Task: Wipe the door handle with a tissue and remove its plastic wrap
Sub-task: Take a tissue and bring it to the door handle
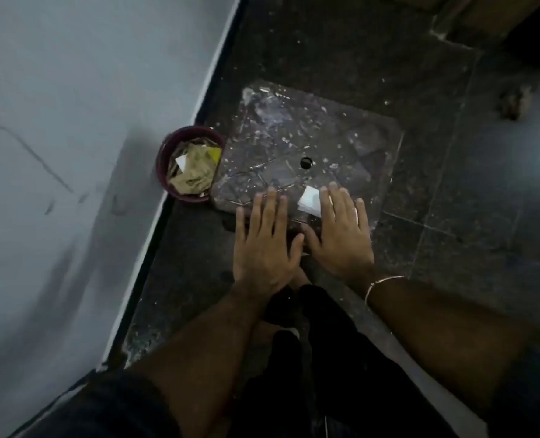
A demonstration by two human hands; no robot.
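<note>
My left hand (264, 245) flat, fingers straight, holding nothing | my right hand (341, 235) fingers straight, white tissue (309, 201) tucked under them | door handle not visible | bin (164, 165) by wall (72, 153)

tissue (309, 201) | white, folded | partly under right hand (341, 235) fingers

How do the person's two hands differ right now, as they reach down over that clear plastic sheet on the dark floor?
The left hand is bare and has nothing under it but the clear plastic sheet; the right hand lies partly over a white folded tissue. The right wrist wears a thin metal bangle; the left wrist has none. The left hand is nearer the dark red bin. Both are flat, fingers straight, palms down.
</note>
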